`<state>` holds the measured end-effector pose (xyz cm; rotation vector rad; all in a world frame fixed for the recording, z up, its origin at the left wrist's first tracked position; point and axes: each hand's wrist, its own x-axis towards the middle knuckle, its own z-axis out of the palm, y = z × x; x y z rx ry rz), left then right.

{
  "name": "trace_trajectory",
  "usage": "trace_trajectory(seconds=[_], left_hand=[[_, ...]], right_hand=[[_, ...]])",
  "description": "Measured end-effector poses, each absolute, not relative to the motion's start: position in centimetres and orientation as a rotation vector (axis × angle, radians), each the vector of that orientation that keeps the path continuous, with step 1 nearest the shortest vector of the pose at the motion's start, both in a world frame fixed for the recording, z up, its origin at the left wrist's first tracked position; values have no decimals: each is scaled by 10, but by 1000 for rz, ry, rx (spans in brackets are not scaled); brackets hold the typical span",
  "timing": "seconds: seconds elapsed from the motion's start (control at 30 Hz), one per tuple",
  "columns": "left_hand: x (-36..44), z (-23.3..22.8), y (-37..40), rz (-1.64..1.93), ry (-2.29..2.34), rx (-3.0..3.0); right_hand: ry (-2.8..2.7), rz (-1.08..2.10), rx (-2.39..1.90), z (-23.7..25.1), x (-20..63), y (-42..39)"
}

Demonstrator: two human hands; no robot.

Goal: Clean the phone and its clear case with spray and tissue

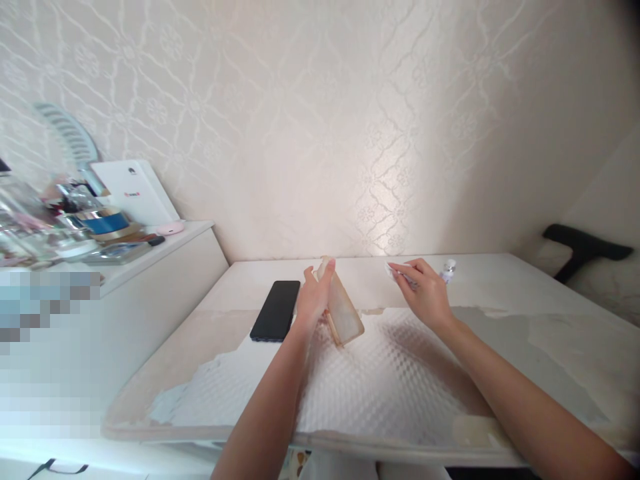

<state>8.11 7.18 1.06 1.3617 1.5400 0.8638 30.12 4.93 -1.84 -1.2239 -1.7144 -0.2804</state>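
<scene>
What you have on and around the table, counted

You have two hands out: your left hand (313, 300) grips one translucent phone case (344, 310), your right hand (425, 290) pinches one small white wipe (395, 271). You also have one black phone (277, 310), one small bottle (449, 270), one table (550, 347), one white tablet box (135, 193), one pink case (171, 228), one roll of blue tape (105, 222) and one black chair arm (583, 248)
</scene>
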Motion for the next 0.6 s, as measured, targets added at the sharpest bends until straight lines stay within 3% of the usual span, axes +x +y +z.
trace_trajectory(seconds=[0.27, 0.6], left_hand=[[106, 11, 91, 561, 2128, 1878], [161, -7, 102, 608, 2098, 2097]], right_hand=[[-1835, -309, -1262, -19, 302, 49], [-1854, -331, -1267, -16, 306, 49]])
